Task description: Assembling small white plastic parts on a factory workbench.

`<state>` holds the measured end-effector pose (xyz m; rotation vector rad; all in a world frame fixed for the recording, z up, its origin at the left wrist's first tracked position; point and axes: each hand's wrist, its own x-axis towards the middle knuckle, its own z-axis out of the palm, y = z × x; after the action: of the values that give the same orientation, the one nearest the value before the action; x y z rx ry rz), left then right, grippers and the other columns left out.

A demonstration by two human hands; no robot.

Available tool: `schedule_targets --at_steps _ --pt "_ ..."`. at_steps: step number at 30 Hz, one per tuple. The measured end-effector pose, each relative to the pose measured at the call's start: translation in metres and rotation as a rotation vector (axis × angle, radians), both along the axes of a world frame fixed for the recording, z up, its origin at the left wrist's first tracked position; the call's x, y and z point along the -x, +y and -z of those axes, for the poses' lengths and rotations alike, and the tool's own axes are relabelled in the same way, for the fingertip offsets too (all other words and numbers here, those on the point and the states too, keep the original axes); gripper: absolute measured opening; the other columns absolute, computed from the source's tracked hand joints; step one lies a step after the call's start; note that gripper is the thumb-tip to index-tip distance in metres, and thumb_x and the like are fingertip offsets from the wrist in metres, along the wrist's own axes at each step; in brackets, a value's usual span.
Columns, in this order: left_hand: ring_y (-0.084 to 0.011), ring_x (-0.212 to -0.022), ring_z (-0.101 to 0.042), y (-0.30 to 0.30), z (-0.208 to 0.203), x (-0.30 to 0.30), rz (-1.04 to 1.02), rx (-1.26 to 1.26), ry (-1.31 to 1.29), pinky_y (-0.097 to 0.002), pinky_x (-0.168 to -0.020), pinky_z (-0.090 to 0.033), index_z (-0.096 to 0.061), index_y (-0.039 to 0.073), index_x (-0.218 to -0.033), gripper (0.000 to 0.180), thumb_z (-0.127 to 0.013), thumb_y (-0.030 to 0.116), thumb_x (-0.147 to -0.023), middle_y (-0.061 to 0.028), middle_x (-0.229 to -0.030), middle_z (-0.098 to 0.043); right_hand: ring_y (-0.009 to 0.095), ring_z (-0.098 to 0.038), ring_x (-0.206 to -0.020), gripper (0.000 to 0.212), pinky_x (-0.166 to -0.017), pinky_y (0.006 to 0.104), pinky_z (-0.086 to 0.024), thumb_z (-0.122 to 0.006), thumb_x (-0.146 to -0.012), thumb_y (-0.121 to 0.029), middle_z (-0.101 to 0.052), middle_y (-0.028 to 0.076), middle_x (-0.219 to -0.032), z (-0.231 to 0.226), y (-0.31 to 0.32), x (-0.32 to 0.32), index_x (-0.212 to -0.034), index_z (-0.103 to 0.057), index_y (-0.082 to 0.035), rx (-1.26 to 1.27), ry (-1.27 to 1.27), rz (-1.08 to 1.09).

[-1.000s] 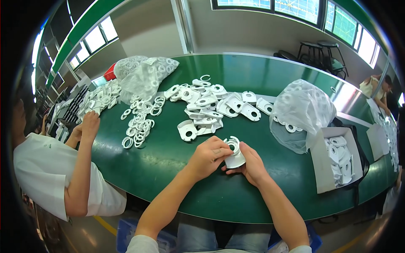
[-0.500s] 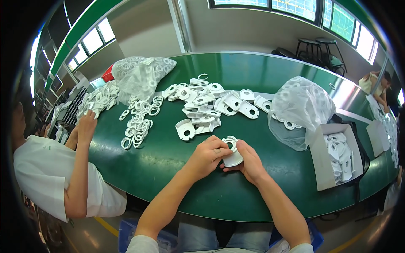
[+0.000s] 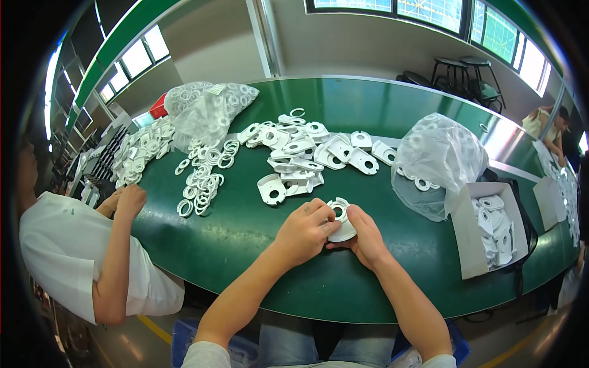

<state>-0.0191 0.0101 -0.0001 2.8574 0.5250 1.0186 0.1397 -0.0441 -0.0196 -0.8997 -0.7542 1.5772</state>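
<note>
Near the table's front edge, a white plastic cover with a round hole (image 3: 343, 231) is held between my two hands. My right hand (image 3: 368, 238) grips it from the right, thumb along its side and fingers underneath. My left hand (image 3: 305, 232) is closed at its left side, with fingertips pressed on it by the hole. Whether a separate ring sits in the hole, I cannot tell. Just beyond my hands lies a heap of similar white covers (image 3: 297, 147), the closest being a single cover (image 3: 271, 189). Left of them is a pile of loose white rings (image 3: 200, 187).
A clear bag of rings (image 3: 208, 116) stands at the back left, another plastic bag (image 3: 438, 159) to the right. Beside that is an open cardboard box (image 3: 464, 236) of white covers. A co-worker (image 3: 80, 251) sits at my left by more white parts (image 3: 144, 147).
My left hand's fingers have shifted slightly on the white cover, which stays in both hands. The co-worker's raised hand has come down toward the near side of the table.
</note>
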Motion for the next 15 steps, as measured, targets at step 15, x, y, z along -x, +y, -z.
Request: schedule_targets --at_steps 15 --pt "-0.0192 -0.079 -0.058 0.012 0.013 0.001 0.002 0.311 -0.351 -0.0286 -0.059 -0.050 -0.068 0.003 -0.095 0.026 -0.065 -0.005 -0.071 -0.0071 -0.092 -0.059 0.026 -0.065 -0.083 0.033 -0.064 0.0350 -0.055 -0.038 -0.098 -0.015 -0.058 0.016 -0.108 0.008 0.001 0.001 -0.128 -0.039 -0.001 -0.132 -0.033 0.000"
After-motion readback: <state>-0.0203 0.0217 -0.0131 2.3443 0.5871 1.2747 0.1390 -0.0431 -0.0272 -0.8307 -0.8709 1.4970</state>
